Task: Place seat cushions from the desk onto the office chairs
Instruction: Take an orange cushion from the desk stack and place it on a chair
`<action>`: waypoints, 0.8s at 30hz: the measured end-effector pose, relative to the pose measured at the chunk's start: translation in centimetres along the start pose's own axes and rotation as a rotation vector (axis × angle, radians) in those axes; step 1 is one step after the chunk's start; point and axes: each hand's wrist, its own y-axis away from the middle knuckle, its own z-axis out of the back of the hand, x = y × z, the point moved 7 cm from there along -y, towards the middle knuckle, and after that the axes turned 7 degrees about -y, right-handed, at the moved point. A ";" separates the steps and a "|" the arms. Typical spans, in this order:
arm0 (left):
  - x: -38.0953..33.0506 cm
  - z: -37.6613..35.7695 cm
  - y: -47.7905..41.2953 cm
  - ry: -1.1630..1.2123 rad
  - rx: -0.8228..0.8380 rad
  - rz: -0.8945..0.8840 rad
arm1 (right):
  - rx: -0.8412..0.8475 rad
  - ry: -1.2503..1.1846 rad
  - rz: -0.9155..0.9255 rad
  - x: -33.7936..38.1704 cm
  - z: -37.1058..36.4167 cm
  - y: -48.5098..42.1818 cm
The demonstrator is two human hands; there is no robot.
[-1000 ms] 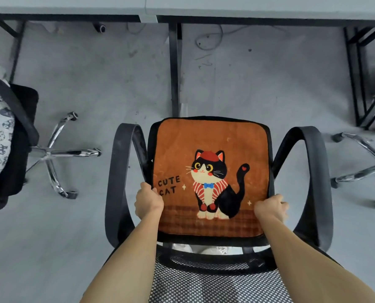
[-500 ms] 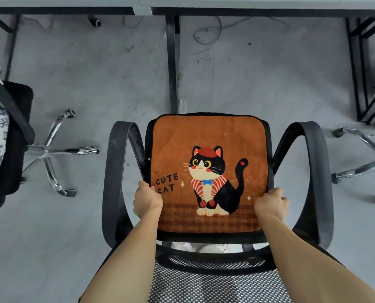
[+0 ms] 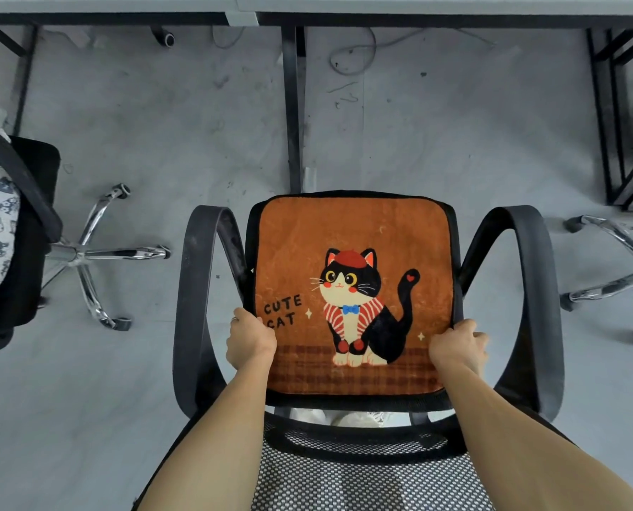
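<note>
Fingers curled, the left hand (image 3: 250, 343) and right hand (image 3: 457, 346) grip the cat cushion (image 3: 351, 230) by its side edges between 2 armrests (image 3: 195, 289); desk leg (image 3: 292, 105) top centre, second chair (image 3: 31, 201) left edge.

An office: swivel chairs (image 3: 532, 289) (chrome star bases (image 3: 86, 252)) beside long grey desks (image 3: 418, 3).
</note>
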 end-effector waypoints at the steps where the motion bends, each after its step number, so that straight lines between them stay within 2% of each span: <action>1: 0.1 -0.1 0.1 -0.001 0.000 -0.002 | 0.001 0.007 -0.001 -0.1 -0.1 0.0; 8: 0.1 0.1 0.0 0.013 -0.071 -0.054 | -0.024 0.046 0.036 0.3 0.0 0.3; 13: 0.1 0.2 -0.5 -0.097 -0.089 -0.129 | -0.003 0.174 0.101 0.9 -0.4 0.8; 19: -0.9 1.3 1.7 -0.278 0.102 -0.172 | 0.077 0.245 0.140 1.6 0.1 3.8; 24: -2.9 3.9 9.5 -0.398 0.227 -0.341 | 0.285 0.365 0.427 4.4 2.3 10.3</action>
